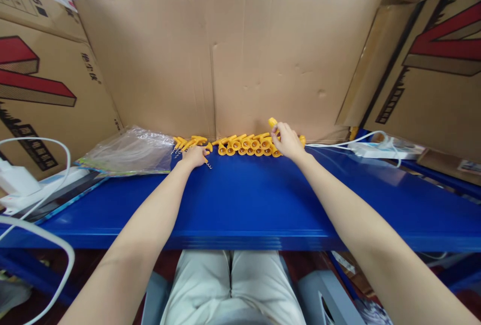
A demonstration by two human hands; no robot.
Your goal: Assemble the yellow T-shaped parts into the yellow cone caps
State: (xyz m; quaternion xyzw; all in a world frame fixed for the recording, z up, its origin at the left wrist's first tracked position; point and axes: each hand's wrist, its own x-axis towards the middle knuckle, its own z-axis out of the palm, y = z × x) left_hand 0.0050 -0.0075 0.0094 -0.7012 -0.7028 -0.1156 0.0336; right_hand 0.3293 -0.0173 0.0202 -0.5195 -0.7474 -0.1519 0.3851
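Note:
Several yellow plastic corkscrew handles (246,144) lie in rows at the back of a blue shelf (244,200), against a cardboard sheet. My right hand (287,140) is closed in a pinch on one yellow piece (272,122), raised just above the right end of the rows. My left hand (194,156) rests closed on a yellow corkscrew (206,150) whose metal spiral pokes out to the right of my fingers. A looser bunch of yellow corkscrews (188,141) lies just behind my left hand.
A clear plastic bag (130,152) lies left of the pile. White power strips with cables sit at the far left (17,182) and far right (376,150). Cardboard boxes (41,69) flank the shelf and a cardboard sheet (225,59) backs it.

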